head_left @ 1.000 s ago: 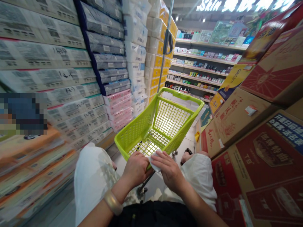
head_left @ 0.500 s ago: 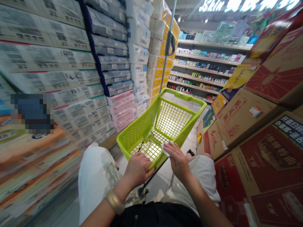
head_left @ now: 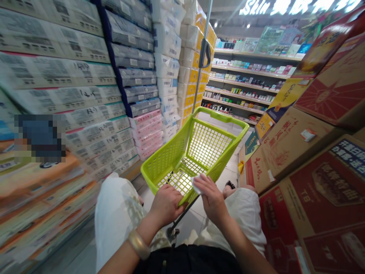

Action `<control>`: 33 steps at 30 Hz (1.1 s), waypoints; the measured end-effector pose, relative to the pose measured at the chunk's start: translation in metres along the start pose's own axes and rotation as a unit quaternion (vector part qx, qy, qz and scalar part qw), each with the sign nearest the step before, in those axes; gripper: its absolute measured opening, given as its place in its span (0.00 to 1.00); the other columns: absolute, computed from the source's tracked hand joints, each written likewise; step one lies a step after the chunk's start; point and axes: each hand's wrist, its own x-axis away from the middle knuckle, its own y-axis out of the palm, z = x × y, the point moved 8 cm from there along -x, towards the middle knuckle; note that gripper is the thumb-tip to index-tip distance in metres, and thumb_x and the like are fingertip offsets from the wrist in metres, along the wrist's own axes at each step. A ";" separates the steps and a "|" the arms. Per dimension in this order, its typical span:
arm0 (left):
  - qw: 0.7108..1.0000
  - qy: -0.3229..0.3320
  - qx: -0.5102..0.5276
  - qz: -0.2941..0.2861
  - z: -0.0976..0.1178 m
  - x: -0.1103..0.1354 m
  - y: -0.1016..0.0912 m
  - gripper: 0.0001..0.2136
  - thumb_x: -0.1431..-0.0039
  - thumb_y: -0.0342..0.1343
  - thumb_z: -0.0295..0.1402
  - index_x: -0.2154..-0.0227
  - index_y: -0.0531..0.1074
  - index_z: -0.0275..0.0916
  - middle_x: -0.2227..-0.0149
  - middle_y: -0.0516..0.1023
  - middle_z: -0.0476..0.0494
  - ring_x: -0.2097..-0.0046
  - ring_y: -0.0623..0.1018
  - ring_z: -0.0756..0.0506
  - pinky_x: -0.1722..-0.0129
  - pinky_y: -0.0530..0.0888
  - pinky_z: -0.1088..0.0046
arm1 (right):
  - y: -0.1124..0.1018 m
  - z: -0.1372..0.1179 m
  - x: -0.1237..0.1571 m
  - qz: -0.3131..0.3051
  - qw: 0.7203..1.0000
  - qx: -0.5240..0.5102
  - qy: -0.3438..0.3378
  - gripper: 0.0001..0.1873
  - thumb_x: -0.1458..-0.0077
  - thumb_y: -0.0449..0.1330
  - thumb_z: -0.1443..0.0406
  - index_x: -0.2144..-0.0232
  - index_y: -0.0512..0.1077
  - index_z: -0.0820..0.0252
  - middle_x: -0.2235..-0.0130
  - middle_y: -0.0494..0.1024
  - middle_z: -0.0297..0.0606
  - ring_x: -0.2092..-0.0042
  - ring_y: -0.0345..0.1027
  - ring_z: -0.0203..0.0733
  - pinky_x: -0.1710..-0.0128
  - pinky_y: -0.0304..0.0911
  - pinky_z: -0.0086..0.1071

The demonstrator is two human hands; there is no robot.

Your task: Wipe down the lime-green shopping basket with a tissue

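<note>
Down by the basket rim (head_left: 189,195), the right hand (head_left: 209,192) has its fingers holding a white wipe (head_left: 195,185) — wiping stage, I'd guess — left hand (head_left: 167,201) gripping the lime-green shopping cart (head_left: 167,158), near end between the knees (head_left: 111,192). Another stroke wants that grip steady.

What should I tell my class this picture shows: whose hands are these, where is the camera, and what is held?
There is no machine here: these are a person's own bare hands, seen from a camera on their head looking forward and down. The left hand grips the near rim of a green basket standing between the knees. The right hand holds a white wipe, cloth or tissue, at the basket's side rim. Wrapped packs are stacked on the left, cartons on the right.
</note>
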 end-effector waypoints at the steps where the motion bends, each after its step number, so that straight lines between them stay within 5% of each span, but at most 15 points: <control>1: 1.000 0.000 0.003 0.006 0.000 0.000 -0.001 0.14 0.41 0.54 0.40 0.79 0.72 0.39 0.75 0.78 0.48 0.69 0.74 0.46 0.63 0.64 0.65 | 0.006 -0.008 0.002 -0.030 0.999 -0.010 -0.023 0.24 0.39 0.49 0.74 0.46 0.71 0.52 0.47 0.77 0.39 0.38 0.63 0.43 0.38 0.59 0.47; 4: 1.000 0.001 0.009 0.020 -0.001 0.001 -0.002 0.14 0.42 0.54 0.42 0.77 0.73 0.39 0.74 0.78 0.46 0.69 0.74 0.45 0.63 0.65 0.64 | 0.016 -0.023 0.006 -0.090 0.993 -0.029 -0.067 0.23 0.38 0.48 0.74 0.46 0.71 0.52 0.46 0.77 0.37 0.37 0.62 0.40 0.37 0.59 0.44; 10: 1.000 0.002 -0.004 -0.003 0.001 0.000 0.002 0.12 0.42 0.55 0.37 0.79 0.71 0.40 0.75 0.78 0.49 0.69 0.74 0.46 0.63 0.64 0.65 | -0.005 0.004 -0.001 0.019 1.000 0.006 0.021 0.24 0.39 0.49 0.74 0.47 0.72 0.52 0.47 0.77 0.39 0.39 0.64 0.44 0.37 0.58 0.49; 16: 1.000 0.003 0.008 0.020 0.000 0.002 -0.001 0.14 0.41 0.54 0.41 0.77 0.73 0.39 0.74 0.79 0.47 0.70 0.74 0.45 0.64 0.64 0.65 | 0.013 -0.020 0.004 -0.084 0.994 -0.030 -0.059 0.24 0.39 0.49 0.74 0.46 0.70 0.51 0.46 0.77 0.37 0.37 0.62 0.41 0.38 0.59 0.45; 22: 1.000 0.007 0.001 0.001 -0.001 0.002 0.001 0.13 0.41 0.54 0.37 0.79 0.71 0.40 0.76 0.78 0.50 0.70 0.74 0.46 0.64 0.63 0.66 | -0.002 0.006 -0.004 0.025 0.999 0.020 0.019 0.23 0.40 0.48 0.75 0.48 0.72 0.53 0.48 0.78 0.41 0.39 0.64 0.45 0.38 0.59 0.50; 27: 1.000 0.000 0.004 0.026 -0.004 0.003 -0.003 0.16 0.42 0.53 0.42 0.80 0.72 0.39 0.77 0.76 0.46 0.71 0.73 0.46 0.64 0.65 0.66 | 0.020 -0.025 0.002 -0.083 0.994 -0.022 -0.061 0.23 0.39 0.49 0.74 0.47 0.72 0.52 0.47 0.77 0.37 0.37 0.61 0.41 0.37 0.59 0.44; 33: 1.000 0.016 0.005 -0.007 -0.001 0.002 -0.002 0.13 0.40 0.52 0.38 0.79 0.71 0.40 0.74 0.78 0.49 0.69 0.74 0.47 0.64 0.64 0.66 | 0.001 0.000 -0.004 0.015 1.000 0.014 0.013 0.25 0.42 0.49 0.76 0.48 0.72 0.53 0.48 0.78 0.40 0.38 0.64 0.45 0.38 0.59 0.50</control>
